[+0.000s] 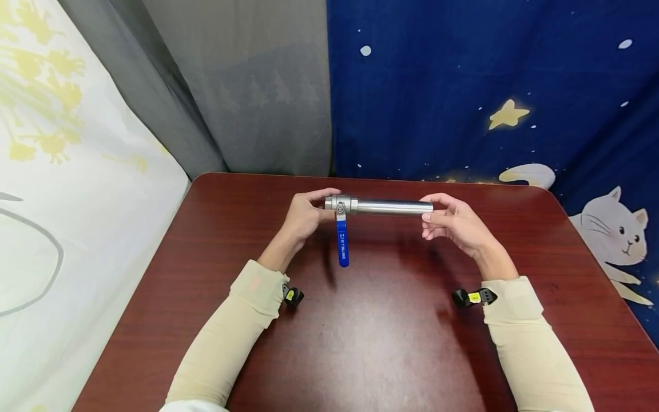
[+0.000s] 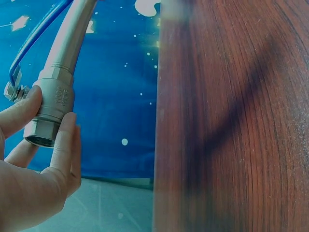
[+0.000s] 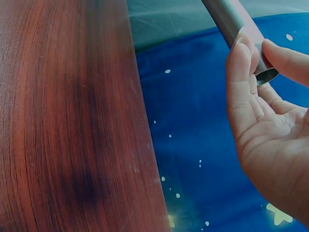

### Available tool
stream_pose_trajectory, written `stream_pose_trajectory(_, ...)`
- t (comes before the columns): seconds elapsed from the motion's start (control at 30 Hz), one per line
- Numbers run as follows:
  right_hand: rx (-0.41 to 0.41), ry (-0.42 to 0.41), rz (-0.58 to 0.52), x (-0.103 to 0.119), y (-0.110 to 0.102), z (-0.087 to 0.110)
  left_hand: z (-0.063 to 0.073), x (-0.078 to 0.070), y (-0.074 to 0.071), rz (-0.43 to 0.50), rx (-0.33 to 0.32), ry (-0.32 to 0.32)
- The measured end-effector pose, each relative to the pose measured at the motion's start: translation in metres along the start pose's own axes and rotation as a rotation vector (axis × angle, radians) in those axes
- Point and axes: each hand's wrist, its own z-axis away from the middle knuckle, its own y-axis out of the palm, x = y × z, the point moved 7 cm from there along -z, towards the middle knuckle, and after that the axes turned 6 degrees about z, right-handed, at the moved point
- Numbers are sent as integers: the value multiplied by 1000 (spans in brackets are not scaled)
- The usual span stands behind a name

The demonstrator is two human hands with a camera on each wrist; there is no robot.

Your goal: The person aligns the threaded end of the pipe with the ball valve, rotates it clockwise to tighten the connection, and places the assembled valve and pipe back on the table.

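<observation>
A metal ball valve (image 1: 340, 203) is joined to a straight steel pipe (image 1: 393, 207), and both are held up level above the table. Its blue lever handle (image 1: 342, 243) points toward me, at a right angle to the pipe. My left hand (image 1: 304, 216) grips the valve body at its left end, thumb and fingers on opposite sides in the left wrist view, where the valve's open threaded end (image 2: 41, 133) shows. At the pipe's right end, my right hand (image 1: 455, 223) pinches it between thumb and fingers. The pipe's hollow end (image 3: 267, 76) is visible in the right wrist view.
The reddish-brown wooden table (image 1: 360, 343) spreads beneath both hands. Behind it hang a grey curtain (image 1: 257, 86) and a blue curtain (image 1: 437, 86) with stars and a cat. White patterned fabric (image 1: 77, 200) borders the left side. Small black cameras (image 1: 473, 297) sit on the wrists.
</observation>
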Motion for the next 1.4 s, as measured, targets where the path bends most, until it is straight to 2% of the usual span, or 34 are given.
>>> stream_pose_trajectory(0.5,1,46,-28,-2,-2,-1,-1,1,1,3,-4,-24)
stream_pose_trajectory(0.7,-13,75,11,-6,-5,-1,-1,1,1,-3,-5,-29)
stream_pose_trajectory(0.93,-3,126,80,-10,-4,0,1,-3,4,-8,3,9)
stream_pose_trajectory(1.1,-3,143,105,-11,-4,-1,1,-3,4,-15,7,9)
stream_pose_trajectory(1.4,-51,105,103,-6,-4,-3,1,-2,2,-30,6,4)
